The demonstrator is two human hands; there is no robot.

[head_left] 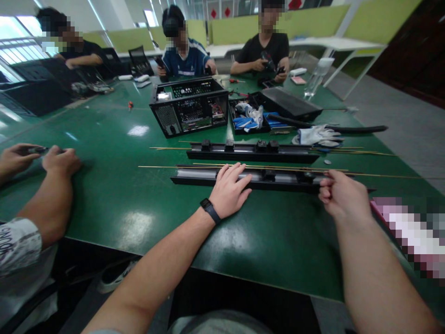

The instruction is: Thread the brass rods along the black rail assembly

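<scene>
My left hand (230, 191), a dark band on its wrist, lies with spread fingers across the nearer long black channel-shaped rail (194, 176). My right hand (344, 192) is closed at the rail's right end, thumb and forefinger pinched; what is between them is hidden. Thin brass-coloured rods (156, 166) run along this rail's far edge and pass by the right fingertips. Black blocks (268, 175) sit in its channel. Behind it, parallel, lies a second black rail (243, 152) with several black blocks on it and more thin rods.
An open computer case (191, 104) stands behind the rails. Right of it are a tray with gloves (249, 116), a white glove (318, 135) and a clear bottle (315, 79). A neighbour's hands (60, 160) work at left. Three people sit across the green table (114, 195).
</scene>
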